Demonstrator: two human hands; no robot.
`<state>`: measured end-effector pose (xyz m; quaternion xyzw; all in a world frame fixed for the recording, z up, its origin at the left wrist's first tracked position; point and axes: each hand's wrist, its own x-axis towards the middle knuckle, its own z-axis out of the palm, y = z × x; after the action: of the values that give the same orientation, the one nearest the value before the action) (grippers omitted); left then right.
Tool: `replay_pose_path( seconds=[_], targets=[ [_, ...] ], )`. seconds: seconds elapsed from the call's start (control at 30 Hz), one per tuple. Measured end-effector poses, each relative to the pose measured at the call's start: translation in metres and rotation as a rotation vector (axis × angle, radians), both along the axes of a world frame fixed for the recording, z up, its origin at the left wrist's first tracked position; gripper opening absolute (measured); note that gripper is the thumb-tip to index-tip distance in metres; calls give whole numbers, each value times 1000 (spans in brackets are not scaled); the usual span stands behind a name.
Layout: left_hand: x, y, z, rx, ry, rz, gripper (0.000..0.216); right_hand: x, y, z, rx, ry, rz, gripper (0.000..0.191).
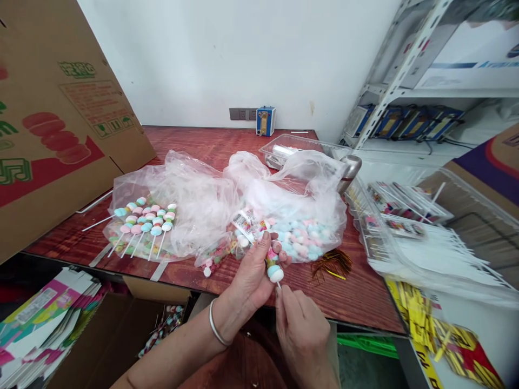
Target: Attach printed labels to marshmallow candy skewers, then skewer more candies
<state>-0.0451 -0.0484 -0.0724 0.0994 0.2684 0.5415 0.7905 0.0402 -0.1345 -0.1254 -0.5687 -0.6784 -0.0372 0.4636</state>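
OK so the biggest thing here is the red-brown surface (352, 292), which runs under a clear bag (267, 192) of pale blue and pink marshmallows. Well left of that bag stands a brown carton (48, 97) with red and green print. Right of the bag there's a clear tray (409, 274) loaded with white sticks (438, 248). A bunch of marshmallow skewers (148, 219) lies left of the bag, on a second plastic bag (190, 189). The left hand (255, 267) (the one with the silver bangle (213, 322) on the wrist) is just in front of the bag, fingers wrapped around a striped marshmallow stack (274, 273). The right hand (304, 319), a bit farther in front of the bag, has its fingertips pinched on the thin stick (278, 284) poking out of the stack's white end.
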Motion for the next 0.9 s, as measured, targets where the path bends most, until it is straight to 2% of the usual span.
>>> replay_pose_path(
  seconds=[0.07, 0.17, 0.23, 0.33, 0.43, 0.63, 0.77, 0.9],
  targets=[
    [1, -2, -2, 0, 10, -20, 26, 2, 4, 0, 28, -59, -7, 20],
    [-2, 1, -5, 57, 15, -80, 31, 3, 6, 2, -181, 226, 91, 31],
    [-8, 9, -6, 63, 24, -67, 35, 4, 5, 4, -322, 397, 124, 32],
    [-14, 19, -4, 54, 18, 0, 37, 3, 2, 4, -399, 460, 136, 33],
    [-9, 16, -4, 68, 0, -1, 32, 0, 4, 3, -382, 388, 126, 34],
    [8, -2, -11, 38, 7, -66, 31, 0, 13, 7, -269, 131, -43, 31],
    [5, -1, -13, 38, -6, -18, 29, 5, 7, 9, -243, -15, -60, 28],
    [9, -8, -17, 52, 27, -66, 35, 2, 5, 3, -165, -47, -114, 35]
  ],
)
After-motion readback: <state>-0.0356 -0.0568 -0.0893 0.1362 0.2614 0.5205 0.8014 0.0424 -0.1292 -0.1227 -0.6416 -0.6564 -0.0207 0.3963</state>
